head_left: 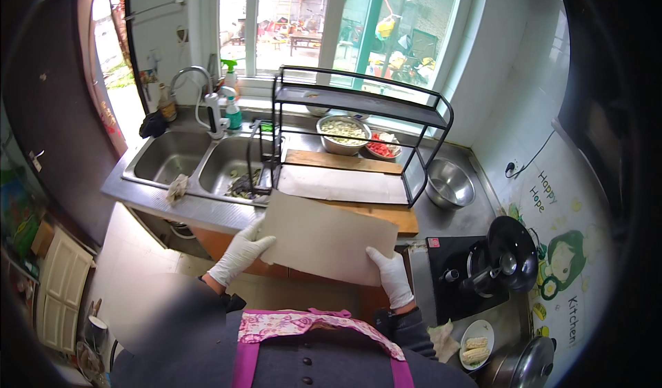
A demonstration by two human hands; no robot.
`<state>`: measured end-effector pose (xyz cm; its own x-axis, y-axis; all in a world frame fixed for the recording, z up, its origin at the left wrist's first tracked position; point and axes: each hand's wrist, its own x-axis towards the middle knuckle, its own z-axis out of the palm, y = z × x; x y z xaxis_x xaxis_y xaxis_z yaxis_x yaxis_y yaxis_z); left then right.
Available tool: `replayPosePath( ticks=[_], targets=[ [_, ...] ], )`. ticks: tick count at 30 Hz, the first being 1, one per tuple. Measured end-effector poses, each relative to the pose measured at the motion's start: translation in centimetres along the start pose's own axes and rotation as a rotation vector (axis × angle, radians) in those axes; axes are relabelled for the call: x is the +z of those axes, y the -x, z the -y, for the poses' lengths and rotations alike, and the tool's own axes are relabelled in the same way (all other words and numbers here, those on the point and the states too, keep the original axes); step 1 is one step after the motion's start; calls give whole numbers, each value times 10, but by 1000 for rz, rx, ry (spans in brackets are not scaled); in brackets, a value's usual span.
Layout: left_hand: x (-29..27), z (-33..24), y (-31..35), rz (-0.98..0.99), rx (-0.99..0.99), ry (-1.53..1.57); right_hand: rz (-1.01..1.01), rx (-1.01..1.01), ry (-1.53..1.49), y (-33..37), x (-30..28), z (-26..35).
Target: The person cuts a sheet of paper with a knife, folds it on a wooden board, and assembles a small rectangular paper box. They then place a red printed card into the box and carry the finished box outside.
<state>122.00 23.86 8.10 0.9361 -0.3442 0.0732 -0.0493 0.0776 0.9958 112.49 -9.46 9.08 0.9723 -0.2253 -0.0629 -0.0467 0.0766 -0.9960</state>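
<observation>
Both my hands, in white gloves, hold a pale grey-white rectangular sheet (327,236) tilted in front of my body. My left hand (243,251) grips its left edge, and my right hand (392,276) pinches its lower right corner with the thumb on top. What the sheet is made of I cannot tell. Just beyond it, a black metal two-tier rack (362,105) stands on the counter. A similar white sheet (345,183) lies inside the rack's base, over a wooden board (379,213) that shows in front of it.
A double steel sink (169,155) with a faucet (207,98) is at the left. Behind the rack sit a bowl of chopped pale food (343,134) and a bowl with red pieces (381,146). To the right are a steel bowl (450,183), a black wok (512,253) and a plate of corn (476,344).
</observation>
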Motion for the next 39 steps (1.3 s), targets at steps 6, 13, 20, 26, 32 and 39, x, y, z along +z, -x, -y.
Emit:
replayPosePath(
  ticks=[6,13,20,26,32,39],
  targets=[
    [19,-54,-78,-142,232,100,96,-156,-63,-92,-7,65],
    [45,-126,-168,-6,402,-255,-148,-510,-112,-155,-25,139],
    [64,-178,-260,102,690,-938,-277,-378,51,-224,-78,202],
    [75,-177,-314,173,816,-1402,-324,-116,422,-267,-115,219],
    [92,-171,-336,139,890,-1446,-452,-126,646,-280,-120,228],
    [112,-166,-339,98,1036,-1479,-658,-579,1142,-235,-115,233]
  ],
)
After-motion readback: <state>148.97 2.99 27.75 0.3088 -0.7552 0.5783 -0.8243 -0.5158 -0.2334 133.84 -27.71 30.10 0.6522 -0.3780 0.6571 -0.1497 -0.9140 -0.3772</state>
